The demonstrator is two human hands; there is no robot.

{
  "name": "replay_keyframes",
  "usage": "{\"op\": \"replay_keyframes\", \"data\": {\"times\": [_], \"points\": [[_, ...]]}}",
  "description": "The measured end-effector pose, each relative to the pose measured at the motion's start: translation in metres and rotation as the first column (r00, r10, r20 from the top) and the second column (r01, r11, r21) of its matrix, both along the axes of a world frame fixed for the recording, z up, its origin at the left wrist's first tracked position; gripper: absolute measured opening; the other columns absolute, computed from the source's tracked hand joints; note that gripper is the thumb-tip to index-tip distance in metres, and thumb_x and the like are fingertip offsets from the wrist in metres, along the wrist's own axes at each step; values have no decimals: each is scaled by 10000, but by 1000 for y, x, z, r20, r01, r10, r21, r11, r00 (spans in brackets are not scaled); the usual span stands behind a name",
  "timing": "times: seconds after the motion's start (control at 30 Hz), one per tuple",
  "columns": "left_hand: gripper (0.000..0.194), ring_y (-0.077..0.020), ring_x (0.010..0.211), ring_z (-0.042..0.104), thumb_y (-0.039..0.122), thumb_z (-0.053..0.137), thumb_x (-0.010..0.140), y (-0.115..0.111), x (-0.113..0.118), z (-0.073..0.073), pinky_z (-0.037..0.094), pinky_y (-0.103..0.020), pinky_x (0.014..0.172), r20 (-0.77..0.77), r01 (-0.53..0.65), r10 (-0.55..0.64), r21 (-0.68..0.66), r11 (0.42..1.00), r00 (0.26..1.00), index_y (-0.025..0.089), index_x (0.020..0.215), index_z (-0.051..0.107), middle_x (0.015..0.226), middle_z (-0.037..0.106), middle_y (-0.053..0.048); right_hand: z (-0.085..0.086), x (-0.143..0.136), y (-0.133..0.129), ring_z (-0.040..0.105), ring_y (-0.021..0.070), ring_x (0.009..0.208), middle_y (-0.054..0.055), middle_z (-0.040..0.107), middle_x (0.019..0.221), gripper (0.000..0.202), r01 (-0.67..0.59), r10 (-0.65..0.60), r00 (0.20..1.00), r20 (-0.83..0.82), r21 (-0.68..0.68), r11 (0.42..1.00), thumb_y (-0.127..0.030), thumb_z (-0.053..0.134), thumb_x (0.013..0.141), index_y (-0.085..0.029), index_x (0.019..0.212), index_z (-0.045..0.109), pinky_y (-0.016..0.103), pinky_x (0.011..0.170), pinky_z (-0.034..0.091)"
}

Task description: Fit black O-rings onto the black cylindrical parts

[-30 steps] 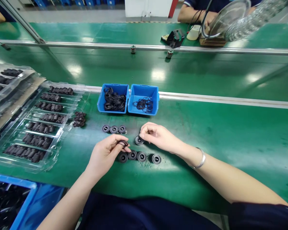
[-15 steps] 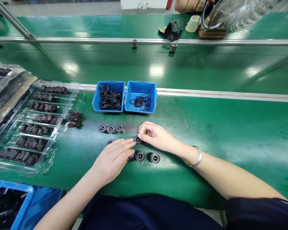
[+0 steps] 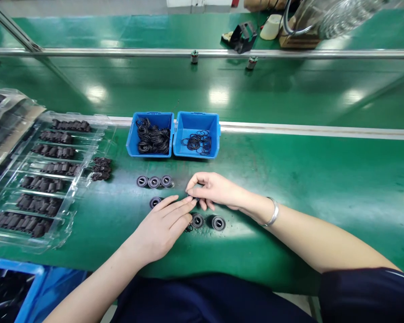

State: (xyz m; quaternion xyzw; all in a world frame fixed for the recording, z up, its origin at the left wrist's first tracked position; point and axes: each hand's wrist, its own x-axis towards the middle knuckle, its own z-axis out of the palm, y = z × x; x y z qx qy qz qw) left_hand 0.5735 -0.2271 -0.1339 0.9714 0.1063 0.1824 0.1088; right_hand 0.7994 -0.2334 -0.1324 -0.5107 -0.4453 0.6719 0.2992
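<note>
My left hand [image 3: 163, 226] lies low over the green table with its fingers stretched out, the tips against a small round black part [image 3: 197, 198]. That part is mostly hidden between my two hands. My right hand [image 3: 215, 190] comes in from the other side, thumb and forefinger pinched together at the part's edge; what they hold is too small to make out. Beneath my left fingers some thin black rings [image 3: 188, 228] peek out. Just in front are two round black parts with slotted centres, one by my left fingertips [image 3: 197, 220] and another to its right [image 3: 218, 223].
Three more round parts [image 3: 154, 181] stand in a row, another [image 3: 155, 202] below them. Behind are two blue bins, left [image 3: 131, 146] and right [image 3: 215, 143], holding black rings. Clear trays [image 3: 65, 224] of black pieces lie left. A metal rail [image 3: 128, 53] crosses the back.
My right hand's pinched fingertips have shifted slightly left over the round part, and its other fingers have dropped lower. My left fingertips have slid a little right, covering more of the part.
</note>
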Motion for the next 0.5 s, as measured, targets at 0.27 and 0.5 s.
{"op": "replay_keyframes", "data": {"times": [0.27,0.5], "points": [[227,-226,1257,589,61,434,955,2,2,2,422,-408,1088,28,-22,23,-20,1000,999,127,1054,627,1308,654,-127,0,2,6,597,99,456,8,645,599,120,37,-62,985,-163,-153,988,-216,678,840,-111,892,654,164,395,498],[222,-230,1270,577,32,469,922,0,3,-2,388,-415,1109,68,-21,25,-53,998,997,122,1058,619,1304,655,-138,-17,1,-22,583,98,597,19,645,659,321,172,-203,916,-347,-117,978,-304,656,890,-93,1128,702,200,566,485]]}}
